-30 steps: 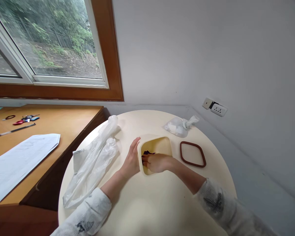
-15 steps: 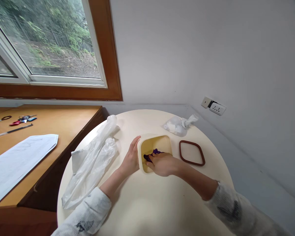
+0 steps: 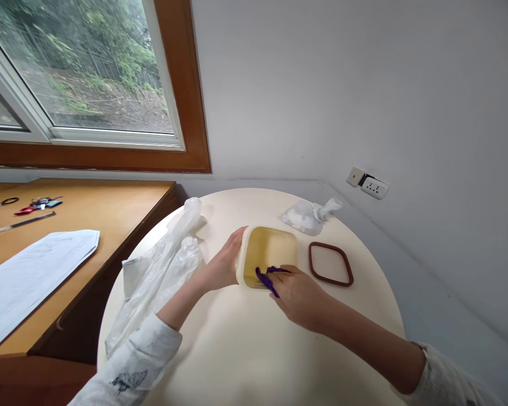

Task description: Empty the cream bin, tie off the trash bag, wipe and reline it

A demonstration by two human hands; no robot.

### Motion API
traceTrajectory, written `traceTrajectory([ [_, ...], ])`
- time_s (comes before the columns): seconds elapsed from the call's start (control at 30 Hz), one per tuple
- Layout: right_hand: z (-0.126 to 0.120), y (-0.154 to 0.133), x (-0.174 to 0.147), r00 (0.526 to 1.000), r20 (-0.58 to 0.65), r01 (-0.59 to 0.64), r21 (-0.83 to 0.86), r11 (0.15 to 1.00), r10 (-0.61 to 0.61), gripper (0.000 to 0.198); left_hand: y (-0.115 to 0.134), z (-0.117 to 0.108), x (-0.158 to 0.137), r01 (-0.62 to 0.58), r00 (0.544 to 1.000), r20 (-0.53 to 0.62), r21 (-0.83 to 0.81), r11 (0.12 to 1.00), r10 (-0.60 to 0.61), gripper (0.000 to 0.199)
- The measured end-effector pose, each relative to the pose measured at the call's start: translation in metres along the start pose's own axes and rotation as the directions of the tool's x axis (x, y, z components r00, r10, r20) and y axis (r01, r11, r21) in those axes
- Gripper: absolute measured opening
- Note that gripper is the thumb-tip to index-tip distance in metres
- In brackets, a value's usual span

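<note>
A pale yellow plastic box (image 3: 263, 246) is tilted so that its opening faces me. My left hand (image 3: 220, 267) grips its left wall, with the fingertips behind it and hidden. My right hand (image 3: 301, 296) is closed on a crumpled purple cloth (image 3: 266, 280), at the near rim of the box. Part of the cloth hangs over that rim, and the fingers partly cover it. To the right of the box, a brown rounded-square ring (image 3: 349, 270), like a seal, lies flat on the round table (image 3: 254, 344).
On the table's left lies a crumpled translucent plastic bag (image 3: 161, 293). A knotted clear bag (image 3: 307, 217) with white stuff inside is at the back. A wooden desk (image 3: 122, 208) at left bears papers (image 3: 38, 276), a pen (image 3: 21, 224) and keys (image 3: 42, 204).
The box has been lifted and tilted by my left hand. My right hand has drawn the purple cloth from inside the box to the near rim.
</note>
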State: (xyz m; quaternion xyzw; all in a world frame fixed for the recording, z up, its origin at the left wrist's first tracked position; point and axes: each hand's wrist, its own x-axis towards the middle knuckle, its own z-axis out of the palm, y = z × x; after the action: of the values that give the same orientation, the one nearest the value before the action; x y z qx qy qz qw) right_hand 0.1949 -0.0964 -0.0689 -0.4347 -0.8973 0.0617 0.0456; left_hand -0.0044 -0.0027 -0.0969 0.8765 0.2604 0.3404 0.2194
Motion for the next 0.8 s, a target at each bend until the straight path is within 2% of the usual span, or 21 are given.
traceTrajectory([
  [0.07,0.001,0.001,0.003,0.999,0.021,-0.03,-0.065,0.997,0.032,0.037,0.003,-0.006,0.001,0.048,0.997,0.053,0.011,0.999,-0.048,0.102],
  [0.13,-0.001,-0.002,0.007,0.99,0.031,-0.132,-0.062,0.989,0.134,0.035,0.004,-0.006,-0.002,0.12,0.992,0.04,0.031,0.992,-0.121,0.096],
  [0.2,-0.004,-0.007,0.012,0.97,0.042,-0.241,-0.002,0.971,0.241,0.036,0.004,0.001,-0.009,0.163,0.987,-0.014,0.044,0.986,-0.162,0.088],
  [0.3,-0.005,-0.015,0.022,0.952,0.034,-0.305,0.182,0.935,0.304,0.037,0.004,0.023,-0.02,0.129,0.987,-0.104,0.074,0.989,-0.121,0.098],
  [0.43,-0.004,-0.025,0.036,0.951,0.007,-0.29,0.376,0.88,0.31,0.041,0.0,0.048,-0.026,0.097,0.97,-0.234,0.144,0.985,-0.061,0.108],
  [0.6,-0.012,-0.029,0.039,0.969,0.082,-0.238,0.568,0.788,0.233,0.048,-0.01,0.048,-0.02,0.082,0.959,-0.279,0.106,0.991,-0.05,0.092],
  [0.7,-0.025,-0.019,0.034,0.961,0.226,-0.258,0.501,0.826,0.163,0.052,-0.013,0.042,-0.018,0.069,0.963,-0.269,0.143,0.987,-0.028,0.092],
  [0.8,-0.033,-0.005,0.035,0.901,0.404,-0.316,0.353,0.881,0.161,0.049,-0.012,0.041,-0.017,0.028,0.968,-0.251,0.17,0.985,0.016,0.098],
])
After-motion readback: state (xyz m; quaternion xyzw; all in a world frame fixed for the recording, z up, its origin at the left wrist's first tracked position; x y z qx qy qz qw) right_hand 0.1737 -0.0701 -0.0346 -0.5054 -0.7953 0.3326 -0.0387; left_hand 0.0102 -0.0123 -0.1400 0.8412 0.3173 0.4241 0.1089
